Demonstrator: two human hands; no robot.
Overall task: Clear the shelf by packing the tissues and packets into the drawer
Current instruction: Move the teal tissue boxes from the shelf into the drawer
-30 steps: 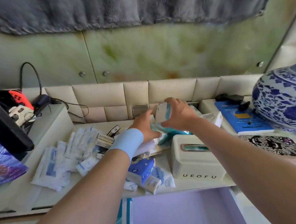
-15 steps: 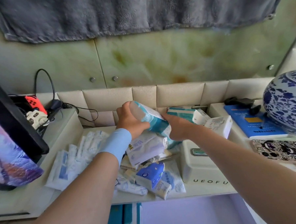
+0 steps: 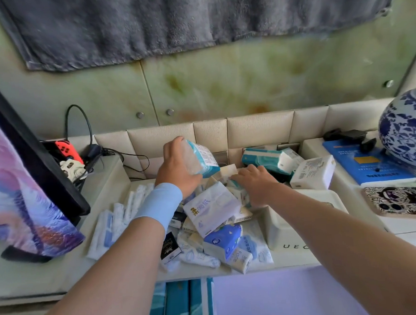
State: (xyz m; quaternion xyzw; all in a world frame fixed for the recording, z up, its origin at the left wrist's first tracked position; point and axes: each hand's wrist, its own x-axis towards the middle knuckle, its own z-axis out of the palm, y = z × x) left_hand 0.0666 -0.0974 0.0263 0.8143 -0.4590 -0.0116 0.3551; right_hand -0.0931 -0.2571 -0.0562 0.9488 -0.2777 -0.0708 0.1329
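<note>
Half a second ago both hands clasped the tissue pack. Now only the left hand has it, its grip closed round the soft block in shiny teal-and-white film, which is tilted above the pile at 12 o'clock. The right hand has let go and lies lower, with fingers on small packs at 1 o'clock of the pile. Whether its grip holds one, I cannot tell. The pile lies on the pale shelf: soft rectangular pillows in glossy white and blue wrap. At 6 o'clock the drawer is open, smooth and lilac inside, with teal packs standing at its left side. A hard white box sits at 4 o'clock.
</note>
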